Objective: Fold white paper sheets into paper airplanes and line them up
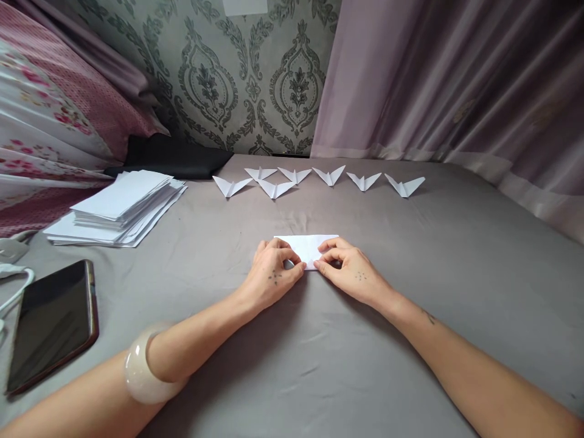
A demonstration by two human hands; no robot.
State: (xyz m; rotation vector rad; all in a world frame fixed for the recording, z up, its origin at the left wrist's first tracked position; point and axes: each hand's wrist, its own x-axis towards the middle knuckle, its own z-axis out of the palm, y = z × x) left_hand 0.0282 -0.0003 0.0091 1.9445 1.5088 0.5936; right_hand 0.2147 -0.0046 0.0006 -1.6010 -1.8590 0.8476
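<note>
A white sheet of folded paper [308, 246] lies on the grey cloth surface in the middle of the view, its long edge facing away from me. My left hand [276, 264] grips its near left side, thumb and fingers pinched at the near edge. On the other side my right hand [349, 267] pinches the near right part the same way. The two thumbs almost meet at the near edge. Beyond the hands stand several folded paper planes with raised wings, among them one [275, 189] behind the sheet and one [405, 186] at the far right.
To the left sits a stack of white paper [118, 204], with a black folded item [173, 157] behind it. A phone [55, 325] and a white cable [22, 286] lie nearer on the left. Curtains [410, 79] and a patterned wall [255, 79] border the grey cloth [479, 292].
</note>
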